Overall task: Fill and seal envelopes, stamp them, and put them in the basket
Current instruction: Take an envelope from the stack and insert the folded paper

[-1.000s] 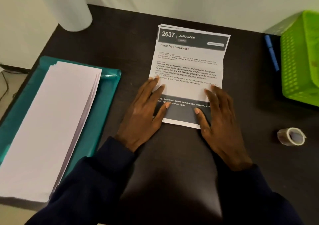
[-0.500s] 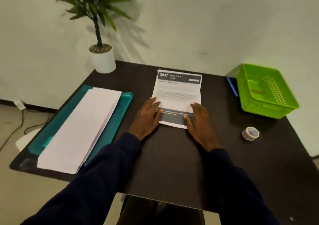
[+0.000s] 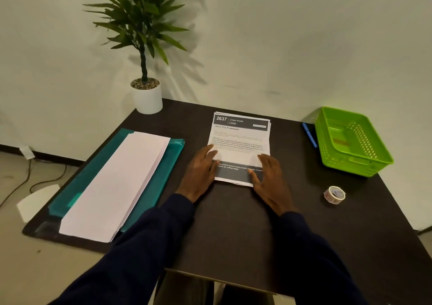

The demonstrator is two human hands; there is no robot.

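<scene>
Printed paper sheets, rectangular, lie pressed beneath flat-fingered left hand and flat-fingered right hand.

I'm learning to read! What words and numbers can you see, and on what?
"2637": dark header of the white printed paper sheet
"LIVING ROOM": same header
"Guest Tray Preparation": under the header
"scattered guest items (cups, tissues, snack": dark bottom band
"spot on coffee table": same band
Small paragraphs: too blurred.

Two hands, one green basket, one tape roll, one blue pen, one potted plant.
</scene>
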